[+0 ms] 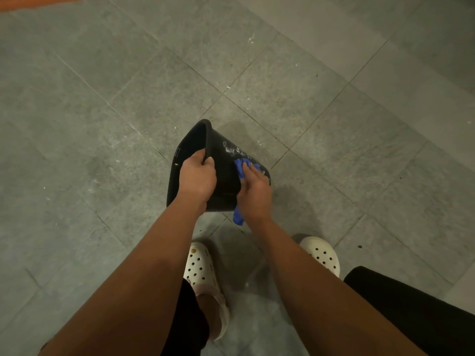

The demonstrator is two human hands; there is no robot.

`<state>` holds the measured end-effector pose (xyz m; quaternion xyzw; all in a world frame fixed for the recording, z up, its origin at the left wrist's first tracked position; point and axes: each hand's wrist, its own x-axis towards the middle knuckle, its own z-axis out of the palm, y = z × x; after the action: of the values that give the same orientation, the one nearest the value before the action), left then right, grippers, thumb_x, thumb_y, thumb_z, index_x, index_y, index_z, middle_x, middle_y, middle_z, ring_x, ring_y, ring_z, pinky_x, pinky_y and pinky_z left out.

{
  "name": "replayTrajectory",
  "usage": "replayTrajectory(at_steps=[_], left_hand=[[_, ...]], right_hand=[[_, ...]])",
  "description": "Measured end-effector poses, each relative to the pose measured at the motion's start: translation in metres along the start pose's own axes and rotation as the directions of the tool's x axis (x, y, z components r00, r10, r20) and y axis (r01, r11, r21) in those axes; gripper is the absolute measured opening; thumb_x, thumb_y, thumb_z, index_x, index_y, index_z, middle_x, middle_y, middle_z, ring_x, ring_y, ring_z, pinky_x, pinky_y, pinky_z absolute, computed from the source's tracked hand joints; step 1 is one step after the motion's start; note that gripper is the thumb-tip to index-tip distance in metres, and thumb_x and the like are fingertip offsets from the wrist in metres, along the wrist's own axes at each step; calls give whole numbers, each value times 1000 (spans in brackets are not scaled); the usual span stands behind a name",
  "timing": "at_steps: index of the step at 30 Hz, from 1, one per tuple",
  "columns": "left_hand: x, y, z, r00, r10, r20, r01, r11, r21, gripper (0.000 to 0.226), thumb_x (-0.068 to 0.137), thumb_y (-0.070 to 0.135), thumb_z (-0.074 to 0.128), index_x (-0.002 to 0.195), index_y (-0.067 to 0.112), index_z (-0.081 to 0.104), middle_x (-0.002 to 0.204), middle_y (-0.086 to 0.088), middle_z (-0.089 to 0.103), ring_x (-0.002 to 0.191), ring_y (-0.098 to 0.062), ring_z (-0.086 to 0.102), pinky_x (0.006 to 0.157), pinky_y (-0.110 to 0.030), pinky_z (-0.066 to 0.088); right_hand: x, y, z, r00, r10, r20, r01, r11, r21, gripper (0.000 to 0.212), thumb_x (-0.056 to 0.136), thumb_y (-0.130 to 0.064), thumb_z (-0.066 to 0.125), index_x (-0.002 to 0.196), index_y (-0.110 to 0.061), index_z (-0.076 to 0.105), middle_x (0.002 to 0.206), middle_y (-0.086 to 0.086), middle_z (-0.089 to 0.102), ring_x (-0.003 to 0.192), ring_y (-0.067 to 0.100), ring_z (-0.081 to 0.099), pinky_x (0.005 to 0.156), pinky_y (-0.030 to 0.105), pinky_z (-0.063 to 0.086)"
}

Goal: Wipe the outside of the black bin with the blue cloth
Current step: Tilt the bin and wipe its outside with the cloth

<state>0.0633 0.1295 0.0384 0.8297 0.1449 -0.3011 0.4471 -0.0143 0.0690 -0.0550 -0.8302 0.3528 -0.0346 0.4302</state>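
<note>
A black bin (223, 150) is tipped on its side above the floor, its open mouth facing left. My left hand (196, 176) grips the rim, fingers curled inside and thumb on the outer wall. My right hand (254, 191) presses the blue cloth (241, 167) against the bin's outer wall, fingers laid over it. A tail of the cloth hangs below the hand. White smears show on the wall just above the cloth.
Grey stone floor tiles (128, 111) lie all around. My two feet in white clogs (201, 265) stand just below the bin, the other clog (322, 253) to the right. An orange strip (30, 1) runs along the top left edge.
</note>
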Motion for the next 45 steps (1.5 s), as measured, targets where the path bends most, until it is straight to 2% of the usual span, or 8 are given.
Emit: replayTrajectory(at_steps=[8,14,21,26,31,34,39,45], left_hand=[[-2,-1,-3,999,-32,-6,32,997,-71,28,97,16,40,91,32,62,98,-2,66,95,-21,63,90,-50,52],[-5,-2,2,1000,18,5,-18,1000,-11,31,98,16,39,117,25,61,103,3,63,100,-17,59,95,-47,50],[-5,-2,1,998,25,52,-26,1000,6,34,98,19,39,126,26,58,109,-2,64,101,-19,60,95,-49,50],[-5,-3,2,998,48,37,-49,998,32,36,99,19,38,129,27,56,108,2,62,98,-14,58,96,-47,49],[-2,-5,-3,997,44,60,-46,998,41,32,99,19,37,119,32,59,98,5,62,93,-11,58,94,-44,50],[1,-7,-6,999,22,47,-23,1000,15,27,99,21,38,110,35,57,105,0,63,99,-17,60,96,-48,49],[3,-10,-7,999,39,2,-39,999,27,34,100,20,39,128,28,55,116,1,59,107,-18,55,99,-45,46],[7,-11,-10,1000,29,-6,-28,999,37,32,100,20,38,125,28,57,111,-1,61,105,-19,57,96,-46,48]], right_hand=[[8,4,-3,990,-97,105,91,994,58,45,93,-3,42,138,-8,38,144,10,41,138,20,30,116,32,22],[0,-5,4,982,183,44,-180,981,-70,55,87,2,47,140,-7,34,146,9,37,138,23,26,113,30,19],[4,-1,2,999,-30,-20,30,999,-28,48,88,3,49,134,-7,44,140,12,46,134,23,37,109,22,15],[7,2,4,985,165,53,-159,983,-94,59,88,2,44,143,-9,27,151,7,29,141,21,20,114,30,16],[2,-7,10,997,8,-74,-15,995,-100,51,74,9,55,125,1,53,120,21,59,115,35,51,100,38,41],[7,2,6,995,-81,-51,78,995,-62,47,82,6,53,128,-6,53,128,15,56,123,30,47,106,28,30],[13,23,2,994,105,23,-105,994,0,49,90,2,44,137,-10,42,142,9,43,135,22,31,113,31,22],[7,10,10,996,-34,-86,33,999,-13,35,82,0,55,116,-3,63,105,15,64,100,30,55,89,22,35]])
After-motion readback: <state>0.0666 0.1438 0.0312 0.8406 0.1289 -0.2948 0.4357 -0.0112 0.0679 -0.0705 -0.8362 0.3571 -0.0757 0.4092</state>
